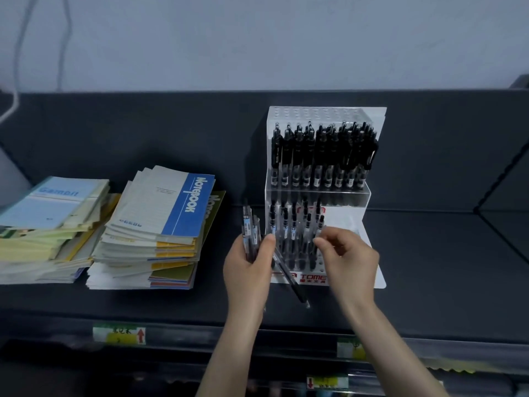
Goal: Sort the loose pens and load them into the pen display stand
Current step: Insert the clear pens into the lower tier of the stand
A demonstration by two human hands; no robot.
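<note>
A person's left hand, forearm angled up from the shelf edge, grips a fanned bundle of pens just left of the acrylic pen display stand on a dark shelf. A slanting pen pokes down from that grip. The right hand, fingers curled, pinches an upright pen in the stand's lower tier. Black pens crowd the upper tier.

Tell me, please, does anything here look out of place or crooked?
One pen sticks out slantwise below the left hand, unlike the bundle of pens it holds upright. The notebook stacks lie fanned and uneven.
</note>
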